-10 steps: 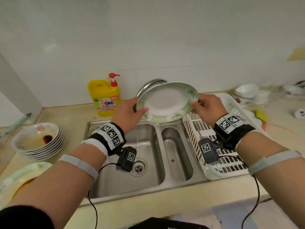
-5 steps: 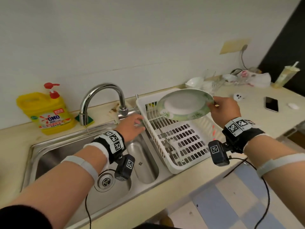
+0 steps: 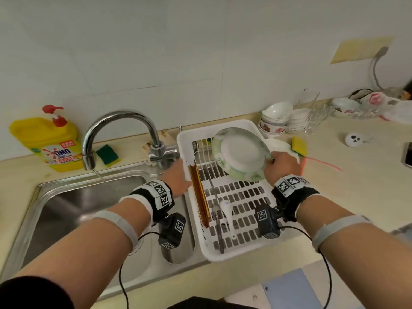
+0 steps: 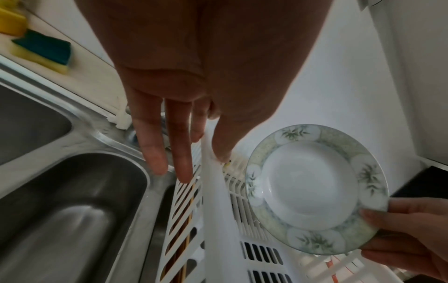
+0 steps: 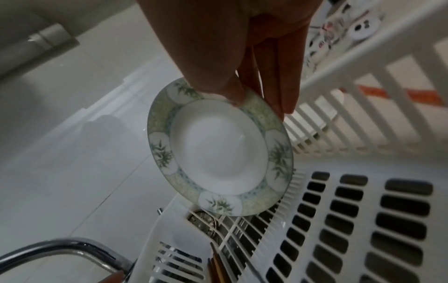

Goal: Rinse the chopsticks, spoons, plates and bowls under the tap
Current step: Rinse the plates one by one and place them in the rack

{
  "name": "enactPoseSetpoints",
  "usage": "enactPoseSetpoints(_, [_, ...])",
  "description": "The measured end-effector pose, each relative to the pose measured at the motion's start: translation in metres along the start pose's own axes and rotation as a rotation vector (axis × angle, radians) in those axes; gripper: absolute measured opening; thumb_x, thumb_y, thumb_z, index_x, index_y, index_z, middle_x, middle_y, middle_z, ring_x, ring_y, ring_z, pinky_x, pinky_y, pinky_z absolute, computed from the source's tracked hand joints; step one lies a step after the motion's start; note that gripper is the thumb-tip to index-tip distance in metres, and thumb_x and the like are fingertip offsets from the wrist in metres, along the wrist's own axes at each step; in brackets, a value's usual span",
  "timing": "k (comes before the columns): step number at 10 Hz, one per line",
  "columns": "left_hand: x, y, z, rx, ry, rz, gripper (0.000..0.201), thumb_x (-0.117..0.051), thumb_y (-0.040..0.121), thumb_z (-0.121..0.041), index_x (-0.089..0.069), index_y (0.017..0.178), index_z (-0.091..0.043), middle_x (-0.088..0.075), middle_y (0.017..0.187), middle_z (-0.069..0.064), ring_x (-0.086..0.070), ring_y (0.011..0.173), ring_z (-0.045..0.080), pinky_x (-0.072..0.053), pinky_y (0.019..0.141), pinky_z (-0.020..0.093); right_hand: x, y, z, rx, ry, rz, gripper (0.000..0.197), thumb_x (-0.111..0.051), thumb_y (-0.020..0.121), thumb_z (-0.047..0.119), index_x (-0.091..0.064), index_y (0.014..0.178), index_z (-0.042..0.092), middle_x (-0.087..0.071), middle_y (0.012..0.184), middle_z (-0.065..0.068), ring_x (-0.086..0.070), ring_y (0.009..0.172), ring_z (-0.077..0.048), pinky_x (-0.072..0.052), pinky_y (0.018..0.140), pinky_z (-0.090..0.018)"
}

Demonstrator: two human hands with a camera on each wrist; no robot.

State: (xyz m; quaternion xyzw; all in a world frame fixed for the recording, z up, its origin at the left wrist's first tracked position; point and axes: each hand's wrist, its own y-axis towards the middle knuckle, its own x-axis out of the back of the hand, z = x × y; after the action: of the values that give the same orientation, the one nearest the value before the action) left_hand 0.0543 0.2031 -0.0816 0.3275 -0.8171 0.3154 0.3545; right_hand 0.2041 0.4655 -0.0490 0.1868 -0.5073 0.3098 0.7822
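A white plate [image 3: 242, 152] with a green leaf-patterned rim hangs tilted over the far end of the white dish rack [image 3: 223, 256]. My right hand [image 3: 281, 168] pinches its right rim, thumb on the face [image 5: 232, 92] and fingers behind. The plate [image 4: 312, 189] looks clean and empty. My left hand [image 3: 178, 179] rests on the rack's left rim [image 4: 213, 210], fingers [image 4: 180, 157] straight, holding nothing. Brown chopsticks [image 3: 200, 197], a white spoon [image 3: 227, 216] and a metal spoon [image 3: 219, 230] lie in the rack. A thin stream runs from the tap [image 3: 120, 121] into the sink [image 3: 84, 208].
A yellow detergent bottle [image 3: 51, 143] and a green sponge [image 3: 107, 153] sit behind the sink. Stacked bowls [image 3: 276, 121], glasses [image 3: 312, 108], another sponge [image 3: 298, 144] and a white plate [image 3: 279, 143] stand on the counter right of the rack.
The plate has moved from over the sink to over the rack, now in my right hand alone. My left hand let go of it and went to the rack's rim.
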Motion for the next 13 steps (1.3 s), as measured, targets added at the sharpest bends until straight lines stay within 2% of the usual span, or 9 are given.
enactPoseSetpoints(2, [-0.003,-0.006,-0.003,0.040,-0.087,0.006,0.062,-0.067,0.096,-0.020,-0.035,0.150,-0.025,-0.063,0.132,-0.001,-0.071,0.098,0.018,-0.062,0.082,0.037,-0.046,0.029,-0.014,-0.195,0.309,0.257,0.009,-0.057,0.096,0.017,-0.065,0.095,0.014,-0.071,0.107,-0.018,-0.068,0.093,-0.035,-0.059,0.081,-0.037])
enactPoseSetpoints(3, [-0.001,-0.009,-0.005,0.052,-0.124,0.022,0.063,-0.066,0.097,-0.021,-0.035,0.152,-0.028,-0.061,0.134,-0.005,-0.071,0.089,0.012,-0.060,0.068,0.029,-0.073,0.037,-0.021,-0.369,0.677,0.472,0.023,-0.053,0.103,0.013,-0.053,0.125,0.008,-0.063,0.129,-0.015,-0.071,0.097,-0.030,-0.062,0.066,-0.029])
enactPoseSetpoints(4, [-0.001,-0.013,-0.006,0.057,-0.133,0.019,0.063,-0.065,0.098,-0.022,-0.035,0.152,-0.031,-0.059,0.135,-0.006,-0.073,0.087,0.013,-0.064,0.066,0.034,-0.080,0.030,-0.014,-0.406,0.565,0.661,0.039,-0.045,0.107,0.016,-0.043,0.143,0.001,-0.056,0.135,-0.006,-0.066,0.101,-0.026,-0.059,0.074,-0.026])
enactPoseSetpoints(5, [-0.001,-0.015,-0.009,0.074,-0.153,0.014,0.059,-0.064,0.098,-0.020,-0.037,0.149,-0.031,-0.062,0.132,-0.006,-0.073,0.086,0.011,-0.064,0.064,0.032,-0.093,0.034,-0.024,-0.350,0.346,0.612,0.038,-0.049,0.106,0.022,-0.048,0.137,0.001,-0.056,0.140,-0.019,-0.058,0.124,-0.033,-0.047,0.099,-0.037])
enactPoseSetpoints(6, [-0.001,-0.017,-0.011,0.085,-0.162,0.011,0.058,-0.064,0.098,-0.019,-0.037,0.148,-0.029,-0.064,0.130,-0.003,-0.073,0.088,0.012,-0.065,0.065,0.035,-0.108,0.035,-0.033,-0.312,0.361,0.679,0.037,-0.046,0.107,0.021,-0.045,0.139,0.002,-0.055,0.141,-0.021,-0.058,0.124,-0.033,-0.050,0.095,-0.034])
enactPoseSetpoints(7, [-0.003,-0.018,-0.011,0.102,-0.178,0.014,0.064,-0.062,0.099,-0.018,-0.031,0.154,-0.029,-0.061,0.135,-0.003,-0.072,0.091,0.013,-0.065,0.070,0.037,-0.108,0.029,-0.021,-0.591,0.988,0.661,0.045,-0.047,0.108,0.020,-0.038,0.147,-0.001,-0.059,0.134,-0.016,-0.066,0.108,-0.030,-0.060,0.073,-0.029])
enactPoseSetpoints(8, [-0.005,-0.020,-0.011,0.111,-0.204,0.006,0.071,-0.062,0.099,-0.018,-0.024,0.159,-0.029,-0.061,0.136,-0.002,-0.071,0.090,0.011,-0.065,0.071,0.037,-0.111,0.026,-0.016,-0.752,1.105,0.625,0.054,-0.061,0.101,0.031,-0.045,0.142,0.000,-0.058,0.137,-0.019,-0.064,0.118,-0.038,-0.062,0.083,-0.041])
enactPoseSetpoints(11, [-0.014,-0.019,-0.001,0.108,-0.221,-0.034,0.073,-0.060,0.101,-0.021,-0.019,0.160,-0.031,-0.065,0.129,-0.002,-0.070,0.093,0.012,-0.062,0.066,0.031,-0.084,0.015,-0.015,-0.556,0.667,0.560,0.078,-0.069,0.090,0.054,-0.048,0.141,-0.001,-0.064,0.089,-0.013,-0.066,0.076,-0.025,-0.061,0.079,-0.044])
enactPoseSetpoints(13, [-0.005,-0.033,0.019,0.088,-0.122,-0.111,0.052,-0.063,0.098,-0.028,-0.045,0.147,-0.028,-0.067,0.109,-0.011,-0.065,0.100,0.010,-0.050,0.086,0.025,-0.031,-0.006,0.064,-0.255,0.647,0.722,0.026,-0.057,0.103,0.031,-0.056,0.102,0.005,-0.059,0.099,-0.010,-0.059,0.086,-0.023,-0.053,0.072,-0.031])
